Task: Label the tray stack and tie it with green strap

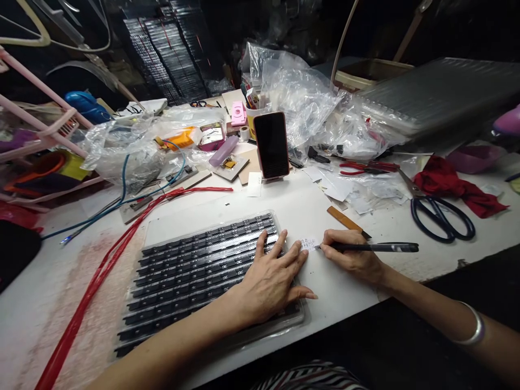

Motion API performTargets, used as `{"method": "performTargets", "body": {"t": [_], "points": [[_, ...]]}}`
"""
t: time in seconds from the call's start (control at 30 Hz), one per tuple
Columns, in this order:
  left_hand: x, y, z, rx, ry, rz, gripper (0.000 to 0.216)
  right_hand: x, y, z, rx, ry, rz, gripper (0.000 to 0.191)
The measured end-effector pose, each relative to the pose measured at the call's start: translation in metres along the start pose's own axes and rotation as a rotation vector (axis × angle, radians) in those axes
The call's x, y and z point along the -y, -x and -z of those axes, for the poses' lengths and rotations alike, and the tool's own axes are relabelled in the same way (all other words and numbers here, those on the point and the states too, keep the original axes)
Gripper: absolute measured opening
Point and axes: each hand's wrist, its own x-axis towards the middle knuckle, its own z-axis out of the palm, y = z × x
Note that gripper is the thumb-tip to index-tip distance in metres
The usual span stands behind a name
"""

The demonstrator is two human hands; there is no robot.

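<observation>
My left hand lies flat, fingers spread, on the right end of a clear plastic tray filled with rows of black strips; its fingertips reach a small white paper label on the white table. My right hand grips a black pen, whose tip touches the label, which bears small handwriting.
A phone stands propped behind the tray. Black scissors, red pliers, a red cloth and paper scraps lie to the right. A red cable and blue wires run on the left. Plastic bags crowd the back.
</observation>
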Motion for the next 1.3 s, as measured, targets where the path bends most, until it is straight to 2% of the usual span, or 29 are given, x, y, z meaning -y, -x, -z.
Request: {"method": "performTargets", "body": {"t": [0.17,0.5,0.7,0.93,1.1,1.3], "points": [[0.0001,0.0003,-0.0004,-0.007,-0.031,-0.007,0.069,-0.0015,0.0000,-0.0005,-0.037,0.012,0.006,0.020],[0.0005,0.0004,-0.0024,-0.020,-0.048,-0.008,0.069,-0.0006,0.0004,0.0002,0.006,-0.024,-0.006,0.019],[0.0006,0.0008,-0.0024,-0.028,-0.042,-0.005,0.069,-0.0018,0.0008,0.0006,-0.083,-0.032,-0.059,0.020],[0.0008,0.0007,-0.0020,-0.016,0.000,-0.007,0.069,-0.0024,0.0000,-0.0002,-0.036,0.001,-0.050,0.020],[0.0011,0.0010,-0.0022,-0.015,0.019,-0.001,0.069,-0.0012,-0.0017,0.0007,-0.084,-0.002,-0.064,0.021],[0.0009,0.0010,-0.0019,-0.007,0.016,-0.005,0.069,-0.0006,-0.0014,0.0015,-0.073,-0.031,-0.067,0.021]]}}
